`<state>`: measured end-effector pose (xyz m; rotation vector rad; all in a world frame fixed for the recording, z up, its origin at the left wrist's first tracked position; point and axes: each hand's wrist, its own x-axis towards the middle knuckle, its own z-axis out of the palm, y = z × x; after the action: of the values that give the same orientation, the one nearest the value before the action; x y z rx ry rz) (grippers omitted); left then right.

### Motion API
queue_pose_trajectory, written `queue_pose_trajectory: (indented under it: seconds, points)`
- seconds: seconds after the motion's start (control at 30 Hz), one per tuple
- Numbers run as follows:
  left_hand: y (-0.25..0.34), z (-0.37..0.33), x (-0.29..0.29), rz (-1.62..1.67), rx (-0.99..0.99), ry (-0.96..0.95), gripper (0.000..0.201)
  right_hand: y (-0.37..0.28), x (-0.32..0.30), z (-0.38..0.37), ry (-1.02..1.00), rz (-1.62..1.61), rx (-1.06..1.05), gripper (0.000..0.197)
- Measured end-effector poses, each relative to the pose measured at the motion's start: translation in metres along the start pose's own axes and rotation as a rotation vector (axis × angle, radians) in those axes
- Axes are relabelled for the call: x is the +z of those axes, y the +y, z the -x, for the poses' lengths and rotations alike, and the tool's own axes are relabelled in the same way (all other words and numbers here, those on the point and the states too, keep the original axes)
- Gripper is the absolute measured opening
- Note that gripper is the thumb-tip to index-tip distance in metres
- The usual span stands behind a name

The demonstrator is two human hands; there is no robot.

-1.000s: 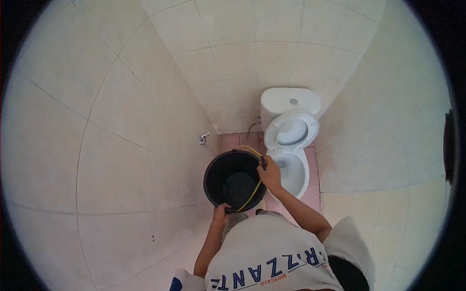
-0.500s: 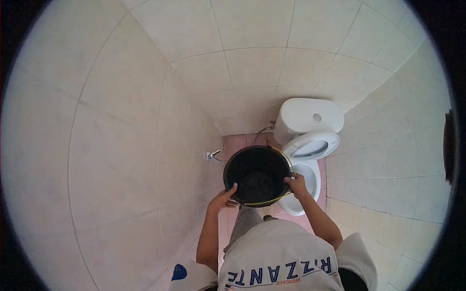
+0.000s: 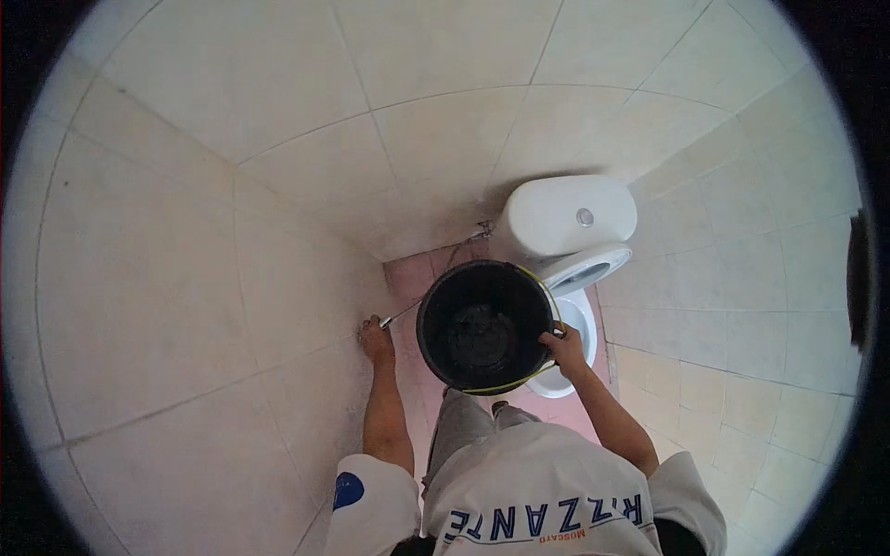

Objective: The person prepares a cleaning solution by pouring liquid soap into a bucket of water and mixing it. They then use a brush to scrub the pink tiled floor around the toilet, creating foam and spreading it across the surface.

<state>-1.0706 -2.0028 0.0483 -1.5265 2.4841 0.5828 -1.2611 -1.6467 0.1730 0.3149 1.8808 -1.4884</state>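
My right hand (image 3: 564, 350) is closed on the right rim of a black bucket (image 3: 436, 357), with the thumb over the edge. The bucket's yellow handle (image 3: 509, 384) hangs down along its right and near side. Its dark inside faces up; whether the bottom is wet I cannot tell for sure. At the left wall, my left hand (image 3: 376, 340) has its fingers closed around a small chrome bidet sprayer (image 3: 386, 323), which the hand mostly covers. From it a thin hose (image 3: 405, 310) runs toward the bucket and passes out of sight behind it.
A white toilet (image 3: 575, 215) with its lid (image 3: 593, 267) raised stands beyond and right of the bucket. A pipe fitting (image 3: 484, 228) comes out of the far wall. Pale tiled walls (image 3: 306, 296) close in on both sides above a pink tiled floor (image 3: 408, 278).
My left hand has let go of the bucket's rim and moved left to the sprayer on the wall. My right hand still holds the bucket. The view has shifted slightly.
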Motion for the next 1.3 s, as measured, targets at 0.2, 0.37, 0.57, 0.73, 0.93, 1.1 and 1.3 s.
queue_pose_trajectory:
  seconds: [0.2, 0.37, 0.57, 0.73, 0.93, 1.1, 1.3]
  points:
    - [0.011, 0.025, -0.027, 0.196, 0.009, 0.407, 0.023, 0.001, -0.009, 0.016, 0.064, 0.031, -0.015, 0.032]
    - [0.064, 0.056, -0.104, 0.865, -0.048, 0.461, 0.016, -0.021, -0.014, 0.044, 0.119, 0.081, -0.05, 0.032]
    - [0.099, 0.071, -0.182, 1.845, -0.01, 0.3, 0.022, -0.071, -0.05, 0.096, 0.194, 0.114, -0.222, 0.026]
    - [0.124, 0.094, -0.257, 1.164, 0.328, 0.12, 0.037, -0.124, -0.075, 0.136, 0.232, -0.007, -0.32, 0.032]
    - [0.18, 0.162, -0.333, 0.8, 0.506, 0.008, 0.05, -0.13, -0.083, 0.157, 0.338, -0.04, -0.43, 0.033]
    - [0.242, 0.195, -0.3, 0.157, 1.008, 0.417, 0.061, -0.118, -0.078, 0.164, 0.399, -0.081, -0.453, 0.034]
    - [0.272, 0.194, -0.247, 0.002, 0.927, 0.161, 0.061, -0.089, -0.081, 0.145, 0.339, -0.215, -0.365, 0.032]
